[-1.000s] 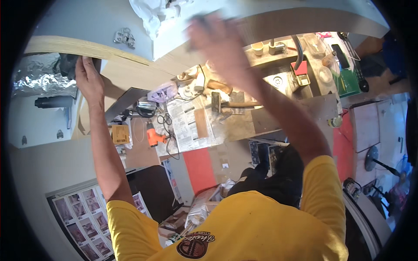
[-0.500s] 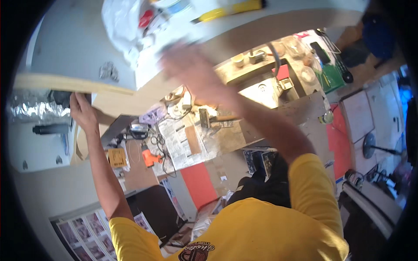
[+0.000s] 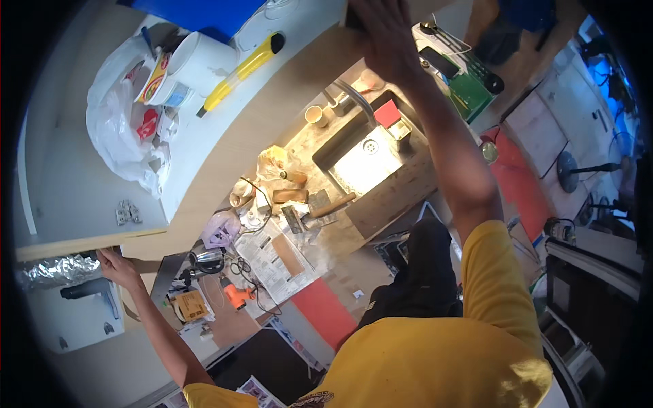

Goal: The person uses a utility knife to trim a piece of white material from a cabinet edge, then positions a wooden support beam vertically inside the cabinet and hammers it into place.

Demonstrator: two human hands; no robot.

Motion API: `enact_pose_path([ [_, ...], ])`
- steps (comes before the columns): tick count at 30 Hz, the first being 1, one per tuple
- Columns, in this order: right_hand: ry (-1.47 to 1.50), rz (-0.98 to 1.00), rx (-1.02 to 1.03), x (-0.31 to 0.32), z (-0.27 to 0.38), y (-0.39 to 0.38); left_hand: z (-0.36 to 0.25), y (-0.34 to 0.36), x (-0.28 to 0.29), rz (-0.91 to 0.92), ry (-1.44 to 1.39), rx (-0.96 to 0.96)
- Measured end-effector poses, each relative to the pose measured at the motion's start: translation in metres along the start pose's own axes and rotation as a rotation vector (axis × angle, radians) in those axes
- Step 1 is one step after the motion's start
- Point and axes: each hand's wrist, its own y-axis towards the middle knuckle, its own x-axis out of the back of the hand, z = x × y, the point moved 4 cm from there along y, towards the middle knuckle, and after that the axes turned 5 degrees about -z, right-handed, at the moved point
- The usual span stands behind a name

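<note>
Head view: the panel (image 3: 272, 105), a pale band along the shelf (image 3: 224, 126), runs from left of centre to the top of the frame, its long axis slanting up rightward, bowed by the lens. Right hand (image 3: 391, 44) is at its upper end, so the right arm is nearer; the panel stretches down and left from it. That hand's fingers lie extended, near a dark object (image 3: 352, 19); whether they grip it, I cannot tell. Left hand (image 3: 118, 268), at far left, touches a board edge (image 3: 88, 246) beside a foil duct (image 3: 60, 271); its fingertips are hidden, so its grip is unclear. On the shelf sit a yellow cutter (image 3: 238, 75) and a bag (image 3: 112, 136); lower down, the tabletop (image 3: 325, 239) bears a hammer (image 3: 333, 205). The frame's top edge cuts off the panel's far end.
</note>
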Motion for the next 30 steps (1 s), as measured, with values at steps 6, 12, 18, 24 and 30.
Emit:
enact_pose_path([
  [6, 0.167, -0.057, 0.003, -0.036, 0.165, -0.023, -0.009, 0.004, -0.011, 0.088, 0.098, -0.068],
  [12, 0.197, -0.21, 0.123, -0.024, 0.129, -0.019, 0.029, 0.023, 0.028, 0.113, 0.038, -0.006],
  [18, 0.31, 0.014, -0.151, -0.027, 0.076, -0.018, 0.009, -0.002, 0.015, 0.094, 0.004, 0.024],
  [24, 0.621, 0.045, 0.247, -0.051, 0.341, -0.033, 0.006, 0.028, -0.015, 0.128, -0.05, -0.004],
  [30, 0.759, 0.111, 0.061, -0.039, 0.248, -0.024, 0.017, 0.014, 0.01, 0.07, 0.017, 0.051],
])
